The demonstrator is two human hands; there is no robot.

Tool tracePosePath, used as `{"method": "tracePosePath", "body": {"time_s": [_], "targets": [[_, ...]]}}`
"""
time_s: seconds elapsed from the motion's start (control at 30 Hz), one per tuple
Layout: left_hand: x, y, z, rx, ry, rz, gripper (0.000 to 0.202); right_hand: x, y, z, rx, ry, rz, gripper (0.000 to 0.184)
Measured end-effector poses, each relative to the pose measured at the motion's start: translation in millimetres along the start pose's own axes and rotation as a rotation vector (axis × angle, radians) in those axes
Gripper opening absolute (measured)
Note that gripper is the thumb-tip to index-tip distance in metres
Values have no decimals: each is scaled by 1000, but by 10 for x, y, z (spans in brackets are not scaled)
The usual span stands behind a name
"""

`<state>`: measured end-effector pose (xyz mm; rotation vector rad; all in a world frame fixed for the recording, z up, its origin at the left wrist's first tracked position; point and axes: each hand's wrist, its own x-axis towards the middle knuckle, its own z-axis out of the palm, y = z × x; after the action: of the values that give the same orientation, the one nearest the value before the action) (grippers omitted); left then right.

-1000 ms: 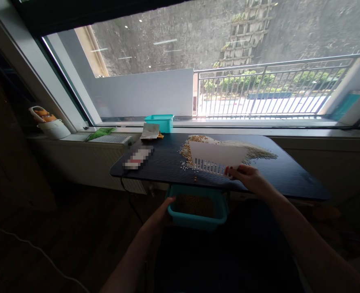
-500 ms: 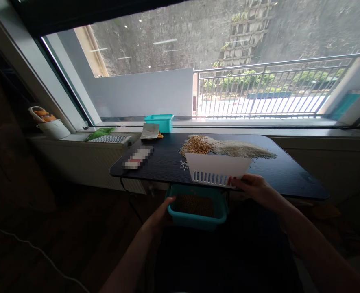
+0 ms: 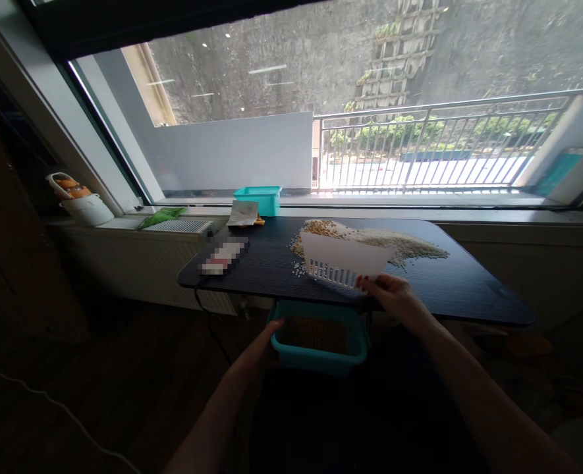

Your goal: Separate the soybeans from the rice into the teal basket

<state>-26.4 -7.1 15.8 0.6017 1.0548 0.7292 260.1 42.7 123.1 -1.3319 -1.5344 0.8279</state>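
My left hand point(image 3: 264, 341) grips the left rim of a teal plastic bin point(image 3: 315, 359), which is just below the table's front edge. Brownish grains or beans point(image 3: 315, 332) lie inside the bin. In my right hand point(image 3: 387, 293) is a thin white plastic sheet point(image 3: 345, 253) with a row of slots along its lower edge. The sheet stands tilted over the tabletop, in front of a heap of orange-yellow kernels point(image 3: 323, 228), partly hiding it. A spread of pale, rice-like grains point(image 3: 400, 242) joins the heap on the right.
On the dark table point(image 3: 469, 283) a phone-like item point(image 3: 224, 255), blurred out, lies at left. A second teal bin point(image 3: 266, 201) stands at the back with a paper packet point(image 3: 243, 213) before it. Left are a green cloth point(image 3: 163, 216), a radiator point(image 3: 172, 253) and a white pot point(image 3: 88, 209).
My right hand has moved the white sheet a little left and away from me, and the sheet now slants down to the right. My left hand and the bin stay in place.
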Motion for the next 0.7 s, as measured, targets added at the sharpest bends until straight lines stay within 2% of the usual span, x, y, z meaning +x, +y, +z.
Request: {"method": "tracePosePath", "body": {"time_s": [0.17,0.33,0.47,0.7], "targets": [[-7,8,5,-24,0,-5,63,36,61,-59,-50,56,1,36],[-16,14,38,-34,25,-4,62,44,85,-178,35,111,44,36],[-12,9,34,-28,29,-6,64,85,76,-163,63,163,48,35],[-3,13,12,-9,16,-22,62,178,99,-88,-8,114,14,38]]}}
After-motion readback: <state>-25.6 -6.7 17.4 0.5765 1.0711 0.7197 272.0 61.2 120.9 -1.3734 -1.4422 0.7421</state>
